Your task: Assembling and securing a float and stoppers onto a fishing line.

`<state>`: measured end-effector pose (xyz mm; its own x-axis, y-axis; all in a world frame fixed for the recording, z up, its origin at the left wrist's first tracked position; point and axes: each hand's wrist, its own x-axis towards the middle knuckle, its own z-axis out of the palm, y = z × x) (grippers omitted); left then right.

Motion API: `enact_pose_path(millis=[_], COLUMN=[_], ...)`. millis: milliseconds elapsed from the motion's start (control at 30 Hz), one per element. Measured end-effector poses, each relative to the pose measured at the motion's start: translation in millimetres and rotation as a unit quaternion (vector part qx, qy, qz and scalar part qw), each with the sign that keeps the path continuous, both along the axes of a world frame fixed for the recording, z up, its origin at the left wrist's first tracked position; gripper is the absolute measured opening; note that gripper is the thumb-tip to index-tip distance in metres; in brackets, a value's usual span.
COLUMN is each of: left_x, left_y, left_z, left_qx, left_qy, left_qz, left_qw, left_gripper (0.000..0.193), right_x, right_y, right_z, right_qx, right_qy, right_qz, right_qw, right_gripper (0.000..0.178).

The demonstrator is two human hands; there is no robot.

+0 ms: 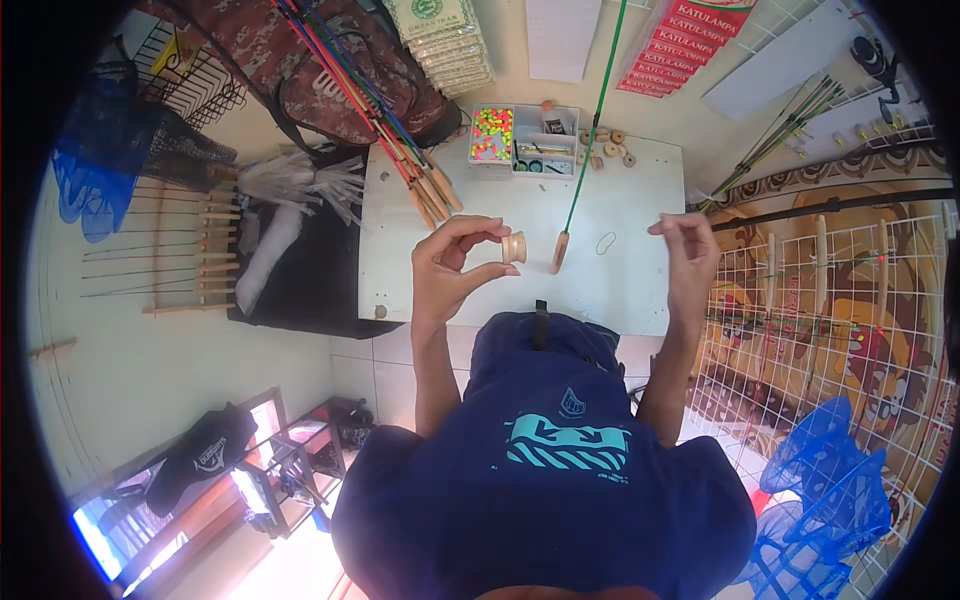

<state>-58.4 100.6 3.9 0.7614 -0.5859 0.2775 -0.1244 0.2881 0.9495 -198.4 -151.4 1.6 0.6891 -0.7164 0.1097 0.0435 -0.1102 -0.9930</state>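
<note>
My left hand point(455, 262) holds a small wooden spool point(514, 248) between thumb and fingers, above the white table point(455, 305). My right hand point(690, 248) is raised over the table's right side with its fingertips pinched together; whatever is between them, if anything, is too small to make out. Between the hands, a green fishing rod point(588, 165) with a wooden handle point(560, 252) reaches away from me. A thin loop point(606, 243) lies on the tabletop to the right of that handle.
At the table's back stand a compartment box point(545, 168) with bright beads and several wooden spools point(620, 150). Bundled rods point(430, 190) lean at the left. A wire grid point(800, 300) with rods lines the right wall, with blue nets point(825, 490) below.
</note>
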Motion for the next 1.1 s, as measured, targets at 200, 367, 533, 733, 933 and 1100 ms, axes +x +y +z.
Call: enact_pose_path(millis=[200,367,533,733,933,1100], left_x=[1,0,-2,-7,-7,-9], left_y=[2,3,-2,-8,-9,-5], left_z=[-1,-2,4,8,8,1], left_qx=[-0.003,-0.002,-0.005,-0.011,-0.006,-0.066], left_qy=[-0.004,0.004,0.009,-0.006,-0.016,0.040], left_qz=[0.013,0.016,0.000,-0.013,-0.007,-0.031], left_qw=[1.000,1.000,1.000,1.000,1.000,0.997], left_gripper=[0.053,0.053,0.050,0.049,0.047,0.049], right_x=[-12,-23,8,27,34,24], right_y=[-33,-76,-28,46,79,58], right_z=[-29,-70,-28,-1,12,22], right_qx=[0.031,-0.003,-0.079,-0.125,-0.011,-0.010], right_qy=[-0.052,0.059,0.080,-0.172,-0.006,0.058], right_qz=[-0.153,-0.218,-0.230,0.143,0.319,0.349], right_qw=[0.986,0.974,0.967,0.967,0.948,0.935], right_gripper=[0.009,0.015,0.041,0.054,0.058,0.018])
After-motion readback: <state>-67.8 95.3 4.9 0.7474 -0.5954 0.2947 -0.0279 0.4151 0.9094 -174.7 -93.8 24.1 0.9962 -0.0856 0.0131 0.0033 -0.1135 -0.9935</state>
